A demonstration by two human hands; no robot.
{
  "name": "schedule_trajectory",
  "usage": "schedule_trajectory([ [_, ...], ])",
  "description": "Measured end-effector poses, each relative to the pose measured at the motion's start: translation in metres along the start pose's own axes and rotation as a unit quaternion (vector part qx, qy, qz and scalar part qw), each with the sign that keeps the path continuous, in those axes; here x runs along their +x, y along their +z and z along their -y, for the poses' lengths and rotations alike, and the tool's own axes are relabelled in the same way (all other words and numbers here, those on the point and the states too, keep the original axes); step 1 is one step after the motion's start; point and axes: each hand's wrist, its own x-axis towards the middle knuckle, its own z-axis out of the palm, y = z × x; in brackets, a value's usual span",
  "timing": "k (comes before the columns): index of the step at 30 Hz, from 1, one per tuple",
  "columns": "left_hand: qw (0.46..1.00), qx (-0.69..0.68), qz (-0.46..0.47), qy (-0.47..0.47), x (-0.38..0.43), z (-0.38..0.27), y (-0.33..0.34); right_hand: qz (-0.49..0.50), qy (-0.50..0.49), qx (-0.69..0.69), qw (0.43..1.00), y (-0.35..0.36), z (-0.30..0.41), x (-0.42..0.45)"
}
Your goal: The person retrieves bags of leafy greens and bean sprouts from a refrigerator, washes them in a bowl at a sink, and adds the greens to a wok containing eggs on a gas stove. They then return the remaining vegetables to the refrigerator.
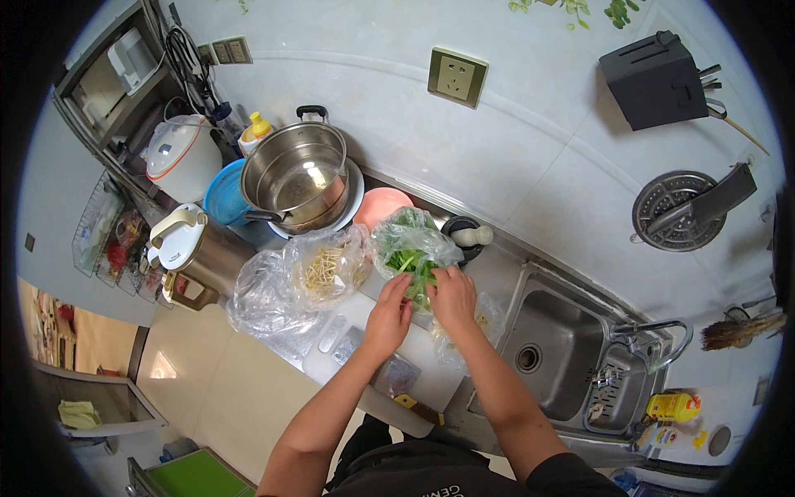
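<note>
My left hand [388, 314] and my right hand [453, 298] are at the near side of a clear plastic bag [444, 239] of green leafy vegetables [407, 259]. Fingers of both hands are bent against its plastic, with leaves showing between them. Under my forearms lies a white cutting board [435, 388]. On it rests a cleaver, its blade [397, 374] partly behind my left forearm and its handle [419, 409] towards me. To the left sits a clear bag of bean sprouts [326, 267]. Another clear bag [490, 317], with pale pieces inside, is partly hidden by my right wrist.
A stone mortar with its pestle [472, 236] and a pink bowl [380, 208] stand behind the greens. Farther left are a steel pot [298, 180], a blue basket [223, 196] and a soymilk maker [214, 255]. The steel sink [559, 348] and faucet [680, 338] lie right.
</note>
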Motion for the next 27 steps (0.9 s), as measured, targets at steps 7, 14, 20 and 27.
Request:
schedule_trajectory([
  [7,0.993,0.018,0.074,-0.086,0.015,0.010,0.004,0.072,0.139,0.298,0.942,-0.047,-0.020,-0.016],
  [14,0.977,0.144,0.150,-0.056,0.011,0.000,-0.006,0.029,0.186,0.494,0.849,-0.094,-0.043,-0.032],
  [20,0.949,0.248,0.193,-0.004,-0.003,-0.004,-0.016,-0.109,0.119,0.604,0.780,-0.132,-0.025,-0.008],
  [27,0.966,0.185,0.182,-0.019,-0.007,-0.020,-0.019,0.074,0.127,0.408,0.901,-0.103,-0.004,0.020],
])
